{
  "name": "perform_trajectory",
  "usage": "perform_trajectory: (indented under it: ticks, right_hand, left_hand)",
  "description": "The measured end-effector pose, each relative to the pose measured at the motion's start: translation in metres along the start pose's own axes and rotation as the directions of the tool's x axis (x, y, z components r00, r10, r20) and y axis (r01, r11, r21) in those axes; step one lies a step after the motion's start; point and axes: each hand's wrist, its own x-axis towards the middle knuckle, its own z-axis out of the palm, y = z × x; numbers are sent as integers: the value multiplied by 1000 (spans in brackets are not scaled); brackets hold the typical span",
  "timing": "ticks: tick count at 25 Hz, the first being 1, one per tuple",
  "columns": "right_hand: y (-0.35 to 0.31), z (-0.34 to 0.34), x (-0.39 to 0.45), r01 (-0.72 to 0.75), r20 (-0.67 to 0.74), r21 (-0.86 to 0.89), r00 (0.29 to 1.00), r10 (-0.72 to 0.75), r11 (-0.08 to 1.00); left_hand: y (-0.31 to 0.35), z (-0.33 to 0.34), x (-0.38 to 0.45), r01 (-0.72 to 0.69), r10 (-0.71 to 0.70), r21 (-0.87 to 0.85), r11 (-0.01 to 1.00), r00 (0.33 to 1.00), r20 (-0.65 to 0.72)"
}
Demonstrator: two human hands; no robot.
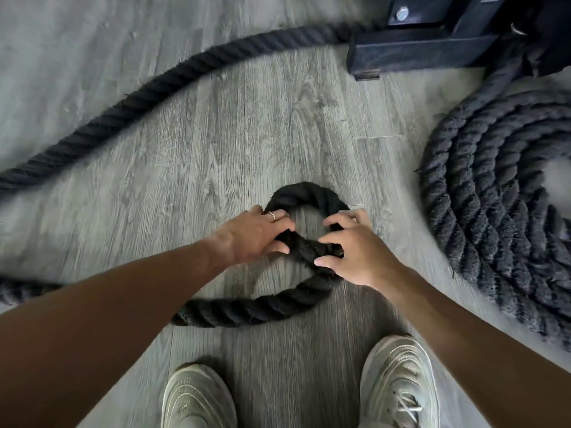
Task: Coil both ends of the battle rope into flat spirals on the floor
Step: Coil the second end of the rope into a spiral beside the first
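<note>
Both hands are down on the floor [216,125] working the first turn of the second spiral: the left hand [256,233] presses on the left side of the small loop [304,194], fingers curled over the rope, and the right hand [355,251] pinches the rope's end [332,250] where it tucks back under the loop, each grip closed on rope. The loop arches away just beyond both grips, its opening right between the two hands. From the right grip the free length [256,307] curves back toward the shoes [197,396] and then runs off to the left, passing under the left forearm, so the slack to feed in lies on the left hand's side and that hand looks nearer to it. Far beyond the grips the long run of rope [129,103] sweeps up to the black anchor base [432,44]. Count: one finished coil [500,193] well off to the right, one starter loop in hand, two hands, two shoes, one anchor
</note>
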Motion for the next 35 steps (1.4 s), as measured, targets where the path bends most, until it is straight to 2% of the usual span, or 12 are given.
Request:
perform_trajectory:
  ticks: [4,6,8,10,13,16,20,22,25,30,32,35]
  right_hand:
    - [-28,22,-28,125,-182,-122,972,-146,985]
    - [-43,43,-48,207,-48,-189,974,-220,960]
    - [-45,55,-57,173,73,-180,984,-163,968]
    - [-37,52,-55,143,5,-90,990,-144,986]
    - [-30,43,-46,175,-64,-91,981,-181,980]
    - [-34,36,-30,195,79,-176,980,-184,965]
    - [-38,30,-14,176,177,-157,973,-148,972]
    - [-37,30,-12,184,174,-136,972,-159,973]
    - [-34,26,-10,215,204,-117,961,-189,970]
    - [-29,-9,2,229,347,-128,922,-173,965]
    - [-27,-20,6,230,296,-259,943,-149,938]
    - [-35,-4,-11,107,-4,-353,993,-115,930]
  left_hand:
    - [12,8,-12,162,-162,214,963,987,-20]
    - [28,21,-16,315,-295,284,906,949,-114]
    - [41,28,-15,430,-404,152,890,898,-173]
    - [40,26,-15,481,-481,-46,876,861,-165]
    - [17,16,-17,355,-365,-92,930,922,-130]
    - [-11,3,-23,174,-184,-163,971,982,-49]
    - [-25,1,-23,145,-144,-216,966,989,22]
    - [-31,-5,-24,40,-38,-115,993,999,14]
    - [-55,-24,-24,-106,86,277,955,993,83]
    - [-63,-14,-25,-141,36,475,868,974,224]
    - [-50,-1,-34,-88,10,478,874,986,164]
    - [-30,18,-49,60,-62,456,888,998,-10]
